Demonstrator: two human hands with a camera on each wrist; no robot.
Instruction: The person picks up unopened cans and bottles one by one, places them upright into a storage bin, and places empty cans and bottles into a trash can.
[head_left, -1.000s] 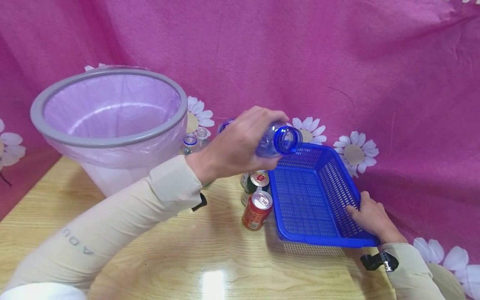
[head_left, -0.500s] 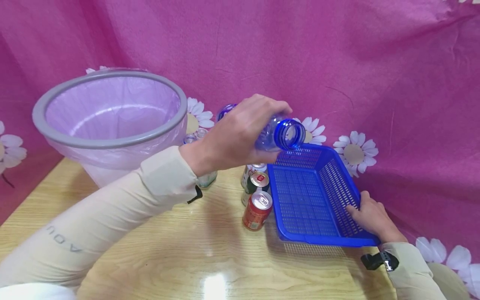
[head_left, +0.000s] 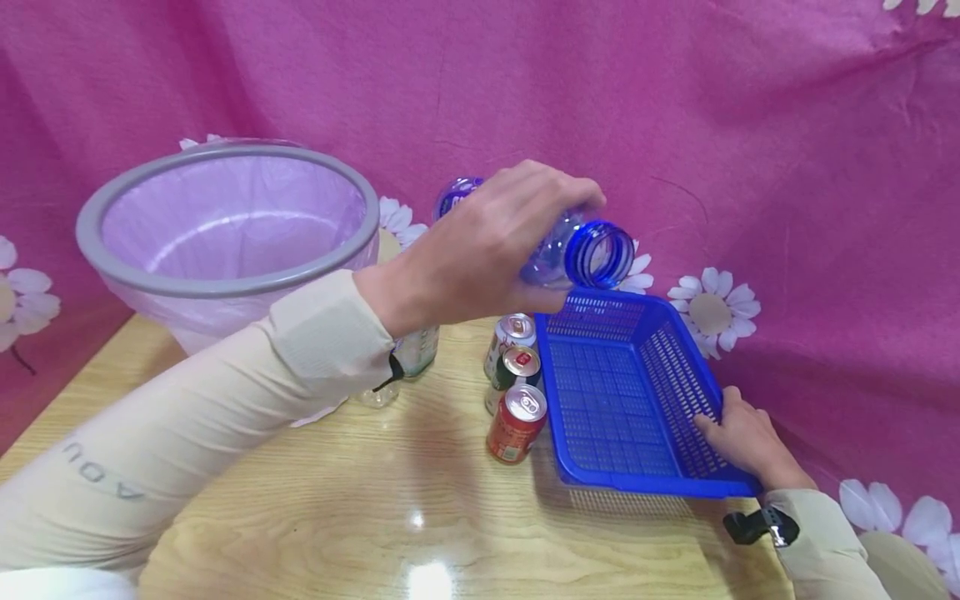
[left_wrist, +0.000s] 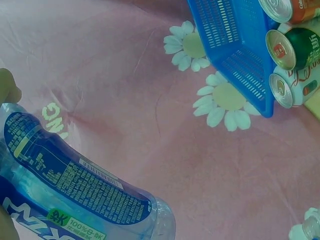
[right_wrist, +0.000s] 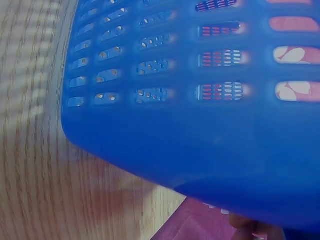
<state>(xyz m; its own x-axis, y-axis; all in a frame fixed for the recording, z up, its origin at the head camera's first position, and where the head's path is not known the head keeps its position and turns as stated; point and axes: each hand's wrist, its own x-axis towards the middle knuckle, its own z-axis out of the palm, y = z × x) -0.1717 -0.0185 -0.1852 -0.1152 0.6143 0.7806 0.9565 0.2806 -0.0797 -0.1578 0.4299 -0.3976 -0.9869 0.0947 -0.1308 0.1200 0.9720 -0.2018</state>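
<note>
My left hand (head_left: 487, 250) grips a clear plastic bottle (head_left: 551, 260) with a blue neck, held up in the air on its side. The uncapped mouth points right, over the far left corner of the blue basket (head_left: 600, 392). In the left wrist view the bottle (left_wrist: 95, 190) shows a dark blue printed label. My right hand (head_left: 750, 437) holds the basket's right rim, thumb inside; its other fingers are partly hidden. Nothing lies in the basket. Along its left side stand a red can (head_left: 516, 425), a dark green can (head_left: 519, 367) and a white can (head_left: 513, 340).
A bin (head_left: 225, 287) with a grey ring and a clear liner stands at the left of the wooden table (head_left: 337, 517). Behind my left forearm, bottles (head_left: 420, 350) are partly hidden. A pink flowered cloth (head_left: 480, 83) hangs at the back.
My left hand has lifted the bottle up and slightly right. The white can and a bottle behind the forearm show more now. The right hand and basket have stayed put.
</note>
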